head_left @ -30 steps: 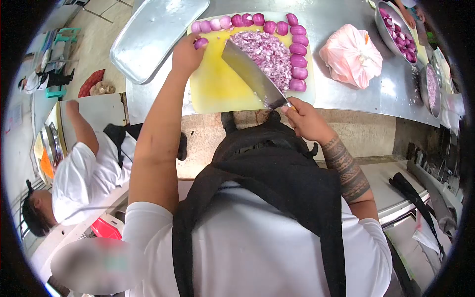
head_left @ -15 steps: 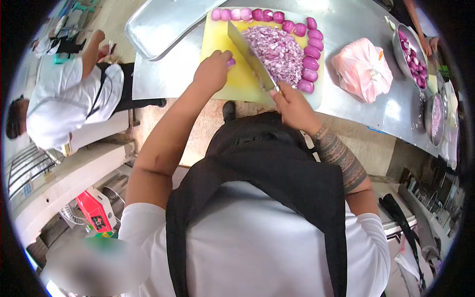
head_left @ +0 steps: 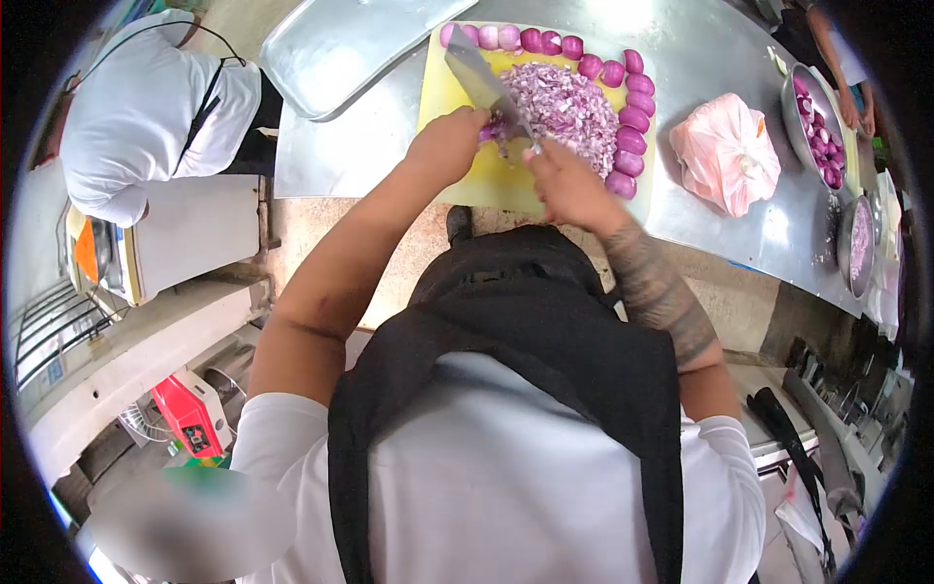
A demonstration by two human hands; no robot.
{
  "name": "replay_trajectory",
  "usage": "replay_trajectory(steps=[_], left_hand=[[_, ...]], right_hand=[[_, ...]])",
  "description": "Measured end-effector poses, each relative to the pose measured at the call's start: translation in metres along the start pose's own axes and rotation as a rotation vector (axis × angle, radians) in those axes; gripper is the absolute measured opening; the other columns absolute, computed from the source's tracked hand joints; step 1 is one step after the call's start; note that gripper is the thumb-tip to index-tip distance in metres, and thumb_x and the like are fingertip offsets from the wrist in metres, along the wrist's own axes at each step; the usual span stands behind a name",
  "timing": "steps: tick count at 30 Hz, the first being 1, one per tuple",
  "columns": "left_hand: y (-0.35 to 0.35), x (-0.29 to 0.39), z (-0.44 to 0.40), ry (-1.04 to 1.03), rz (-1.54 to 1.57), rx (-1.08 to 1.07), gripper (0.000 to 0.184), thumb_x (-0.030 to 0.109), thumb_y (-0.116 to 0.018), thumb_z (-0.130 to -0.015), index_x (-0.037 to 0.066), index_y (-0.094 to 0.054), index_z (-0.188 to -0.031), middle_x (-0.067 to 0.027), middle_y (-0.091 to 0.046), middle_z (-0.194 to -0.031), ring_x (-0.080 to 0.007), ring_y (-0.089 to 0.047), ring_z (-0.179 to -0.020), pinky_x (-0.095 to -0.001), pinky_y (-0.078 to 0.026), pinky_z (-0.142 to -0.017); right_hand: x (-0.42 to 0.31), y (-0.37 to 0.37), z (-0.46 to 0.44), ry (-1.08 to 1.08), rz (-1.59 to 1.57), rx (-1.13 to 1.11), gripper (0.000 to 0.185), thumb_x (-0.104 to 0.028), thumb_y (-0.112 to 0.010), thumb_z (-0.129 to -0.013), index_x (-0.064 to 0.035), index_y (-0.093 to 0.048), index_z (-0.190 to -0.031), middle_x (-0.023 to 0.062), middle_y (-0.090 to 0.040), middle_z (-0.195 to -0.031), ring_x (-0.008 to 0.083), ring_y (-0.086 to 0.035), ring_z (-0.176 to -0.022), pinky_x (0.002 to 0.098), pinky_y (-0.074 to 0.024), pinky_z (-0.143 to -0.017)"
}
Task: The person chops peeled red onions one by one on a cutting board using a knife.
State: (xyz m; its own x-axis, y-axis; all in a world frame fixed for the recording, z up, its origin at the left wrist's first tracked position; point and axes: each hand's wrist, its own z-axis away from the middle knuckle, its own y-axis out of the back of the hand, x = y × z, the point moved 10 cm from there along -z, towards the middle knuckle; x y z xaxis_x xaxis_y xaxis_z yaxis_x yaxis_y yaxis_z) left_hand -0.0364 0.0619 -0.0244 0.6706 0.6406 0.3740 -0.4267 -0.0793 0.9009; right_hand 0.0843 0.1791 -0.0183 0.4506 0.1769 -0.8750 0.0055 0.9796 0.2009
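Note:
My right hand [head_left: 569, 185] is closed round the handle of a wide cleaver [head_left: 479, 73], whose blade slants up and left over the yellow cutting board [head_left: 443, 88]. Against the blade's lower left side, my left hand [head_left: 449, 144] grips a purple onion piece [head_left: 488, 130], partly hidden by its fingers. Small bits of onion lie just beside it. A heap of chopped onion [head_left: 564, 109] covers the board right of the blade. Peeled onion halves [head_left: 630, 140] line the board's far and right edges.
On the metal table [head_left: 341, 146] sit an empty metal tray [head_left: 341, 54] at the left and a pink plastic bag [head_left: 725, 154] right of the board. Bowls of onions [head_left: 817, 127] and chopped onion [head_left: 858, 243] stand far right. Co-workers are at the left [head_left: 146, 107] and upper right [head_left: 837, 49].
My left hand has brought the onion piece from the board's far left corner down to the blade. The view has shifted, and the left co-worker now bends over a counter.

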Motion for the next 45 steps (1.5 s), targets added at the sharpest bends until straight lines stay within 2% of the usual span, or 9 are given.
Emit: replay_trajectory(steps=[6,10,13,16,20,28,37,40,45], left_hand=[[0.003,0.002,-0.001,-0.013,0.044,-0.023,0.037,0.007,-0.069,-0.091,0.005,-0.061,-0.127,-0.0213,-0.067,-0.119,-0.0419,-0.066,-0.112,-0.0504,-0.053,-0.094],[0.004,0.003,-0.007,-0.08,0.062,0.021,0.035,0.008,-0.07,-0.09,0.003,-0.06,-0.123,-0.0225,-0.067,-0.116,-0.0429,-0.066,-0.109,-0.0509,-0.053,-0.093],[0.004,0.001,0.0,-0.097,0.105,0.027,0.034,0.007,-0.071,-0.09,0.002,-0.059,-0.121,-0.0229,-0.067,-0.113,-0.0436,-0.066,-0.106,-0.0514,-0.053,-0.091],[0.006,0.001,-0.003,-0.117,0.138,0.054,0.035,0.01,-0.073,-0.09,0.002,-0.061,-0.122,-0.0225,-0.067,-0.116,-0.0435,-0.065,-0.111,-0.0509,-0.053,-0.093],[0.001,-0.007,-0.001,-0.105,0.144,0.044,0.036,0.011,-0.074,-0.089,0.002,-0.061,-0.121,-0.0226,-0.068,-0.115,-0.0431,-0.065,-0.112,-0.0505,-0.052,-0.094],[0.009,-0.004,-0.003,-0.105,0.195,0.052,0.032,0.015,-0.075,-0.089,0.001,-0.063,-0.115,-0.0228,-0.07,-0.112,-0.0426,-0.067,-0.108,-0.0501,-0.054,-0.092],[0.011,-0.006,-0.003,-0.118,0.187,0.052,0.03,0.018,-0.074,-0.09,0.001,-0.065,-0.114,-0.0223,-0.072,-0.109,-0.0427,-0.068,-0.106,-0.0503,-0.054,-0.09],[0.008,-0.01,-0.001,-0.108,0.178,0.035,0.031,0.02,-0.075,-0.09,0.002,-0.066,-0.113,-0.0224,-0.072,-0.11,-0.0425,-0.068,-0.106,-0.0502,-0.054,-0.09],[0.006,-0.01,-0.004,-0.091,0.175,-0.006,0.031,0.022,-0.075,-0.09,0.002,-0.067,-0.112,-0.0218,-0.071,-0.108,-0.0416,-0.068,-0.105,-0.0498,-0.054,-0.091]], right_hand=[[-0.027,0.006,0.014,-0.168,-0.07,-0.039,0.039,-0.036,-0.052,-0.108,0.0018,-0.059,-0.107,0.0165,-0.059,-0.07,0.031,-0.065,-0.066,0.0469,-0.0522,-0.069],[-0.008,-0.013,-0.01,0.099,0.043,0.112,0.03,-0.032,-0.05,-0.111,-0.0032,-0.055,-0.105,0.0029,-0.05,-0.068,0.0133,-0.049,-0.044,0.0297,-0.043,-0.041],[-0.038,0.0,0.01,-0.095,-0.044,0.015,0.031,-0.032,-0.049,-0.11,-0.0029,-0.057,-0.103,0.0051,-0.052,-0.068,0.0154,-0.051,-0.045,0.0328,-0.0443,-0.043],[-0.01,-0.018,-0.015,0.494,0.371,0.401,0.031,-0.032,-0.05,-0.11,-0.0028,-0.056,-0.103,0.0048,-0.052,-0.068,0.0155,-0.052,-0.045,0.0321,-0.0443,-0.042],[-0.041,-0.005,0.001,-0.143,-0.036,0.04,0.034,-0.033,-0.051,-0.11,0.0004,-0.057,-0.11,0.0071,-0.053,-0.067,0.0173,-0.053,-0.046,0.0364,-0.0469,-0.047],[-0.042,-0.011,0.003,-0.096,-0.012,0.103,0.033,-0.034,-0.053,-0.11,-0.0009,-0.057,-0.109,0.006,-0.053,-0.067,0.0174,-0.052,-0.046,0.0366,-0.047,-0.047],[-0.006,-0.037,-0.001,0.413,0.293,0.414,0.04,-0.033,-0.053,-0.109,0.0034,-0.057,-0.124,0.0122,-0.059,-0.069,0.0208,-0.057,-0.047,0.0408,-0.0486,-0.052],[-0.029,-0.023,0.008,0.043,0.199,0.146,0.041,-0.032,-0.053,-0.109,0.0043,-0.056,-0.128,0.0199,-0.064,-0.078,0.0325,-0.065,-0.061,0.0464,-0.0518,-0.063],[-0.01,-0.039,0.013,0.156,0.158,0.341,0.034,-0.031,-0.054,-0.107,0.0031,-0.06,-0.107,0.0268,-0.066,-0.09,0.0461,-0.066,-0.09,0.0517,-0.0497,-0.08]])
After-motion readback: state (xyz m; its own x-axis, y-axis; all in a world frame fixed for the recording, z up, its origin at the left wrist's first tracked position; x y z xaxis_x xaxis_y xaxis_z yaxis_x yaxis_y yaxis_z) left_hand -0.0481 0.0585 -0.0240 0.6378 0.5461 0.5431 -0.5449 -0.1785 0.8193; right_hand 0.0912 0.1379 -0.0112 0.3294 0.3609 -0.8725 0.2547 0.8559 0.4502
